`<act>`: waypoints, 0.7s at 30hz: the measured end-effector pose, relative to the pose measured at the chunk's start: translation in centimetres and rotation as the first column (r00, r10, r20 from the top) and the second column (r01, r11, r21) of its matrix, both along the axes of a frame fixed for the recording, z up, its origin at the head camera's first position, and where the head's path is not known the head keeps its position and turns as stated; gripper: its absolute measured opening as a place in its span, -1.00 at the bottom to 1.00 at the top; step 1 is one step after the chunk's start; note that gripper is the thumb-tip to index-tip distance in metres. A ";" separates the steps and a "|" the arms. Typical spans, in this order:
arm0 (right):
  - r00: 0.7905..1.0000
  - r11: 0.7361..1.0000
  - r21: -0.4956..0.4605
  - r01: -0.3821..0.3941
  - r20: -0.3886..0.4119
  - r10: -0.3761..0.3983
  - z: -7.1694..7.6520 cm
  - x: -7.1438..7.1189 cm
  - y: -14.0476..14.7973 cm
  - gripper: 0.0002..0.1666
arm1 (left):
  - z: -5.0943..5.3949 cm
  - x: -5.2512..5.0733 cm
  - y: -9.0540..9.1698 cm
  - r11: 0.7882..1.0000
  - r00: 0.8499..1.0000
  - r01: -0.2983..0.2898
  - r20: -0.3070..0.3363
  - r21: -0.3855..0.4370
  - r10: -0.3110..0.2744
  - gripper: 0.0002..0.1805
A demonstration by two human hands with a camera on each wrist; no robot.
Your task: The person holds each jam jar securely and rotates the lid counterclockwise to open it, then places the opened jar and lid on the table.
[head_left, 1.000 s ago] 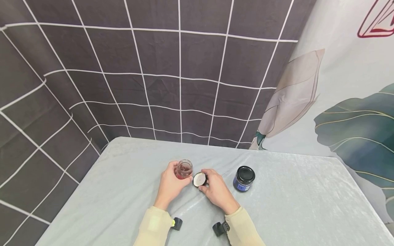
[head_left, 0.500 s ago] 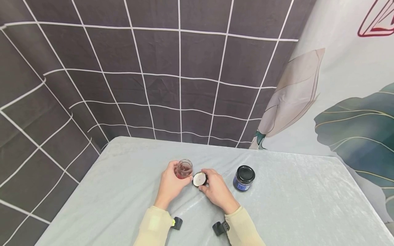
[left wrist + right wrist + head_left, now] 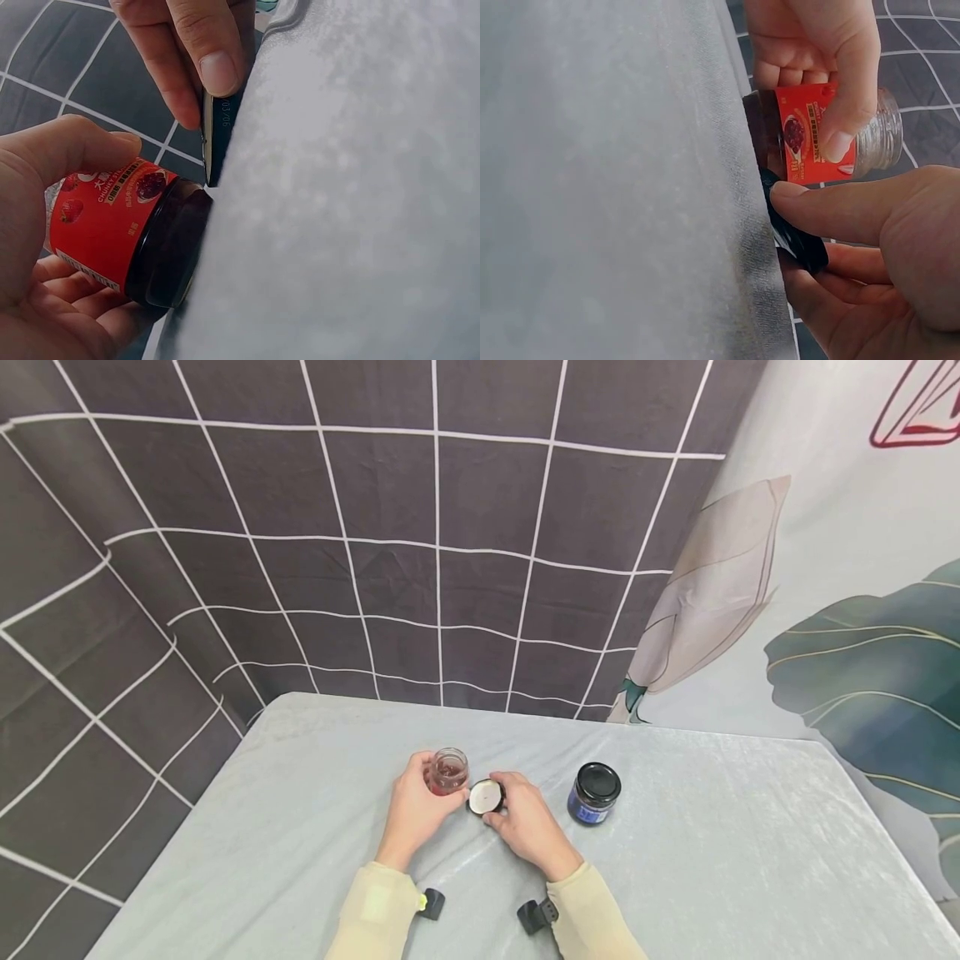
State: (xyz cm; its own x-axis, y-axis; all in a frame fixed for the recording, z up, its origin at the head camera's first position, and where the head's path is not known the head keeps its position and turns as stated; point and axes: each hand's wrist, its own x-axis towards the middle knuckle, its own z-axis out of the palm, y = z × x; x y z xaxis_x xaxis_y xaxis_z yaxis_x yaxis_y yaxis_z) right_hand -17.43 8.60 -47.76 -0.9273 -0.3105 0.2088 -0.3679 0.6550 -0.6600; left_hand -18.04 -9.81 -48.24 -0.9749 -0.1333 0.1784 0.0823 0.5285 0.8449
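My left hand [image 3: 420, 814] grips a small glass jam jar [image 3: 448, 774] with a red label and dark red contents; its mouth is uncovered. The left wrist view shows strawberries printed on the jar's label [image 3: 97, 225], with my thumb and fingers around it. Just to the right, my right hand [image 3: 528, 822] pinches a round black lid [image 3: 487, 797] by its edge, its pale inner face turned up toward the head camera. In the right wrist view the lid [image 3: 799, 236] is low by the cloth, close beside the jar's base [image 3: 765, 127].
A second jar [image 3: 595, 794], with a black lid on and a blue label, stands upright to the right of my right hand. Pale grey cloth covers the table [image 3: 712, 835]. A dark grid-patterned curtain [image 3: 390, 577] hangs behind the table's far edge.
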 end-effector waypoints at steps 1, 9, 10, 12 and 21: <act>1.000 1.000 0.002 0.000 -0.002 0.000 0.0 0.0 0.0 -0.37 | 0.0 0.0 0.0 1.000 1.000 0.001 0.000 -0.001 -0.001 -0.34; 1.000 1.000 0.011 0.008 -0.006 -0.008 -0.1 0.0 0.0 -0.37 | 0.0 0.0 0.0 1.000 1.000 0.002 0.004 -0.001 -0.002 -0.33; 1.000 1.000 0.011 0.008 -0.009 -0.008 -0.1 0.0 0.0 -0.37 | 0.0 0.0 0.0 1.000 1.000 0.001 0.005 -0.002 -0.001 -0.33; 1.000 1.000 0.011 0.008 -0.013 -0.008 -0.2 0.0 0.0 -0.37 | 0.0 0.0 0.0 1.000 1.000 0.000 0.010 -0.001 0.000 -0.32; 1.000 1.000 0.019 0.014 -0.009 -0.013 -0.3 0.0 0.0 -0.38 | 0.0 0.0 0.0 1.000 1.000 -0.004 0.012 -0.002 0.004 -0.33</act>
State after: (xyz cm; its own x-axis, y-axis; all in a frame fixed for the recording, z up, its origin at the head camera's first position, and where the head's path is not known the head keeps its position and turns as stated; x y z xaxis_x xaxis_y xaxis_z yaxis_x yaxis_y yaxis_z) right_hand -17.42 8.63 -48.05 -0.9297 -0.3020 0.2111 -0.3646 0.6722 -0.6443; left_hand -18.01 -9.83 -48.23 -0.9764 -0.1366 0.1673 0.0705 0.5304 0.8448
